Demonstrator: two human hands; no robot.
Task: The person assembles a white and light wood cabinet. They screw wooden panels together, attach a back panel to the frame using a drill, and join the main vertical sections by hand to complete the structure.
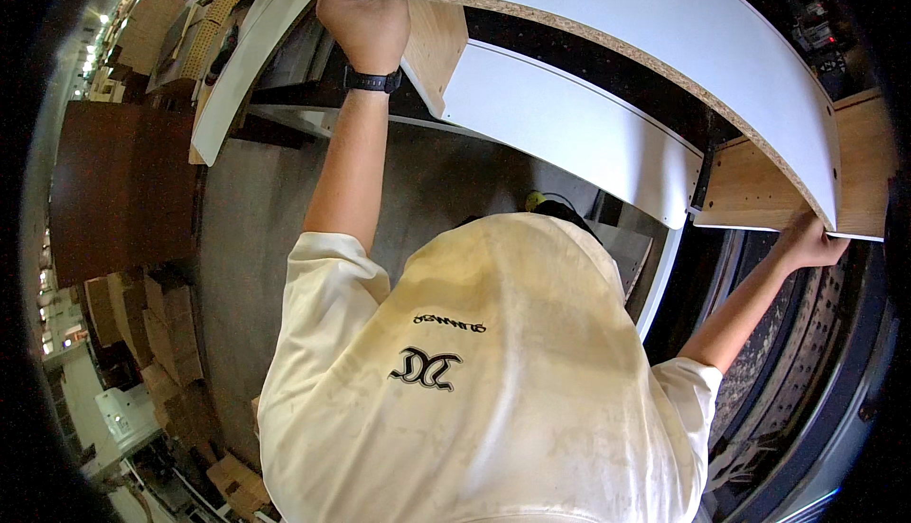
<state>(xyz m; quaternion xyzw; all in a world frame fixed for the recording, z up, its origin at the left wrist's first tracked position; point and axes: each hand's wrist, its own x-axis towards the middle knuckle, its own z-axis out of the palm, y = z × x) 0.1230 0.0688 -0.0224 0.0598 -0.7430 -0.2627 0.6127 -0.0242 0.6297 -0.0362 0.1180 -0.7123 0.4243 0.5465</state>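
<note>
A furniture carcass of white boards and wood-grain panels stretches across the upper part of the view, with my arms spread to its two ends. Its wide white board (607, 6) shows a raw chipboard edge, and a narrower white board (569, 134) lies below it. My left hand (365, 25), a black band at the wrist, is closed on the left end of the carcass, its fingertips hidden behind the panel. At the far right my right hand (811, 241) grips the lower edge by the wood-grain end panel (759, 181), fingers partly hidden.
Another long white board (256, 48) slants at the left. Beyond it are a brown panel (123, 191) and stacked cardboard (171, 324). Dark machinery with a perforated track (807, 333) runs along the right. Grey floor (251, 238) shows beside my body.
</note>
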